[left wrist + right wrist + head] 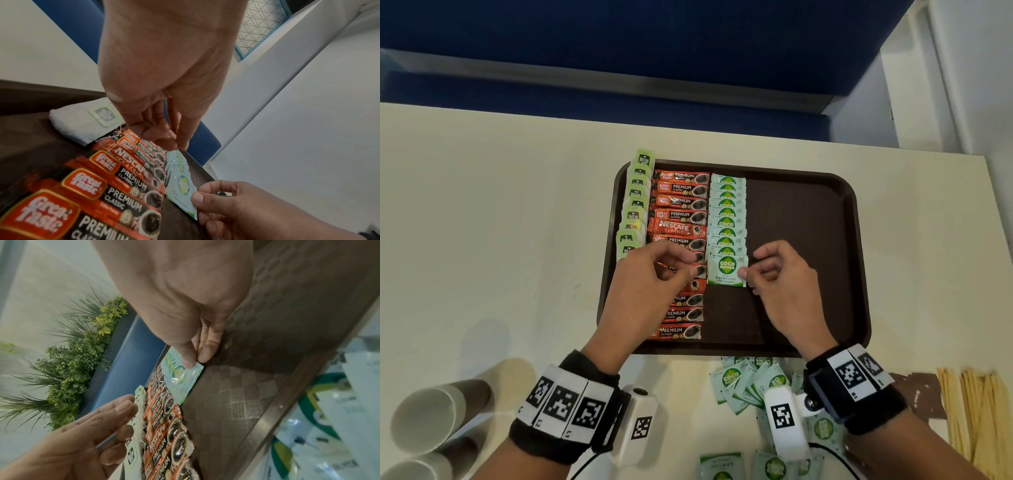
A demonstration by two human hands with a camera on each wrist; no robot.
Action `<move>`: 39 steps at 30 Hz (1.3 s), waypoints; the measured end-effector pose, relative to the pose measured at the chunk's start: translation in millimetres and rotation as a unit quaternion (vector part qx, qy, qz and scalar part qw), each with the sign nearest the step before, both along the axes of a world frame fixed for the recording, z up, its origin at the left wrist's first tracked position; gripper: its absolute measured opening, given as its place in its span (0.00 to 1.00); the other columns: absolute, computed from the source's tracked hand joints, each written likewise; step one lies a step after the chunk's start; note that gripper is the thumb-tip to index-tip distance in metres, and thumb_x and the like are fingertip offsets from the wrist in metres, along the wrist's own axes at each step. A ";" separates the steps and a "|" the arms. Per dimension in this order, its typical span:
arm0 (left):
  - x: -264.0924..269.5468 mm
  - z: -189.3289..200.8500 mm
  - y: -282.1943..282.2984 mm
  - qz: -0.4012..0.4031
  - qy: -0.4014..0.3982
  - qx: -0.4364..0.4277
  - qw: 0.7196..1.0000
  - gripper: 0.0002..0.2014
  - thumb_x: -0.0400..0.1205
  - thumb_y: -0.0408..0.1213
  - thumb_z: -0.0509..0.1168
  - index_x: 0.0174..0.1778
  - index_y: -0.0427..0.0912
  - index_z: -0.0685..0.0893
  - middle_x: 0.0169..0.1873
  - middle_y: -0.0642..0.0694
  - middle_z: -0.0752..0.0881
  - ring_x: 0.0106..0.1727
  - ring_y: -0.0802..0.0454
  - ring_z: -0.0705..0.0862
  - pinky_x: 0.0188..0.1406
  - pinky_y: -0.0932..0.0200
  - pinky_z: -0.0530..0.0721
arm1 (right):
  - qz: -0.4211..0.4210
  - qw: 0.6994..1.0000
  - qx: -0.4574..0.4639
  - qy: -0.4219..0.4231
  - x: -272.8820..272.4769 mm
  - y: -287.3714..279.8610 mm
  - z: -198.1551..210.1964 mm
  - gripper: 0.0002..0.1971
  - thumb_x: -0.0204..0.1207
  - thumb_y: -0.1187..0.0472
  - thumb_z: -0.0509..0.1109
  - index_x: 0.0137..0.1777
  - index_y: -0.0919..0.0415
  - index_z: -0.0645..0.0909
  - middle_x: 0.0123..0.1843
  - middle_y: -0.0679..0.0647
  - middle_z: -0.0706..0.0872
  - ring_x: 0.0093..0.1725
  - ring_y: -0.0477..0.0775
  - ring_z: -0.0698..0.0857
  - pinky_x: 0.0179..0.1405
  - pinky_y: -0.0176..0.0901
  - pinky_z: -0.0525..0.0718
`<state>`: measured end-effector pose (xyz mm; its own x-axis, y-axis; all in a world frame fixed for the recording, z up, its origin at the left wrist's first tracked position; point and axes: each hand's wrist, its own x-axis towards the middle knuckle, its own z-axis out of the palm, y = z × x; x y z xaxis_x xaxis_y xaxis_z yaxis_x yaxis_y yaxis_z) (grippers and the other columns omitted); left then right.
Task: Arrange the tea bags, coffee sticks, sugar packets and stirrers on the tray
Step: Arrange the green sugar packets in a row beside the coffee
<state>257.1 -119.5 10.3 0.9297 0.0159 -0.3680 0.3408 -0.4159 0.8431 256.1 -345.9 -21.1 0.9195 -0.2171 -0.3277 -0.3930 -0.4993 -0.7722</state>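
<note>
A cream table (500, 212) fills most of the head view. Paper cups (431, 414) lie on their sides at its near left corner. Behind the table runs a blue wall (654, 37), with a white wall (962, 68) to the right. The right wrist view shows green plants (78, 356). The left wrist view shows a window with wire mesh (259, 21).

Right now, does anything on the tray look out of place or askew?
One thing: a lone Nescafe stick sits mid-column among the Great Taste coffee sticks, slightly tilted. The farthest tea bag overhangs the tray rim. The right hand pinches the nearest sugar packet.
</note>
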 end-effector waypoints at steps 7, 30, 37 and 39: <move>-2.4 3.2 1.8 -0.004 -0.004 0.005 1.000 0.04 0.84 0.42 0.79 0.50 0.56 0.92 0.40 0.60 0.93 0.42 0.63 0.90 0.42 0.76 0.84 | -0.015 1.000 0.004 -0.006 -1.6 0.6 -0.3 0.15 0.76 0.57 0.87 0.54 0.51 0.83 0.41 0.50 0.92 0.38 0.49 0.92 0.41 0.43 0.93; -129.7 14.8 -52.0 -0.365 0.005 0.305 0.879 0.30 0.91 0.64 0.56 0.86 0.51 0.72 0.76 0.50 0.81 0.76 0.49 0.81 0.66 0.53 0.86 | 0.010 0.996 -0.081 0.036 -171.8 -48.0 52.8 0.12 0.80 0.63 0.81 0.62 0.50 0.91 0.53 0.44 0.84 0.45 0.43 0.84 0.46 0.24 0.78; -152.2 -10.4 -56.5 -0.308 -0.006 0.249 0.918 0.35 0.89 0.56 0.68 0.89 0.42 0.70 0.79 0.45 0.74 0.80 0.45 0.76 0.74 0.50 0.84 | 0.114 0.968 -0.203 0.089 -173.9 -19.1 27.9 0.28 0.87 0.46 0.72 0.85 0.52 0.76 0.77 0.46 0.74 0.76 0.50 0.68 0.78 0.47 0.73; -157.3 -15.5 -57.9 -0.289 -0.017 0.233 0.928 0.36 0.88 0.56 0.69 0.90 0.42 0.70 0.78 0.45 0.73 0.79 0.47 0.76 0.75 0.55 0.81 | 0.128 0.959 -0.230 0.100 -169.1 -10.2 27.3 0.29 0.88 0.45 0.70 0.86 0.53 0.73 0.78 0.49 0.72 0.75 0.54 0.68 0.78 0.50 0.75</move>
<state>99.8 -177.4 -5.1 0.8436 -0.3395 -0.4159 -0.0769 -0.8431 0.5323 87.0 -356.1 6.2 0.8911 -0.1563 -0.4260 -0.3287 -0.8695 -0.3687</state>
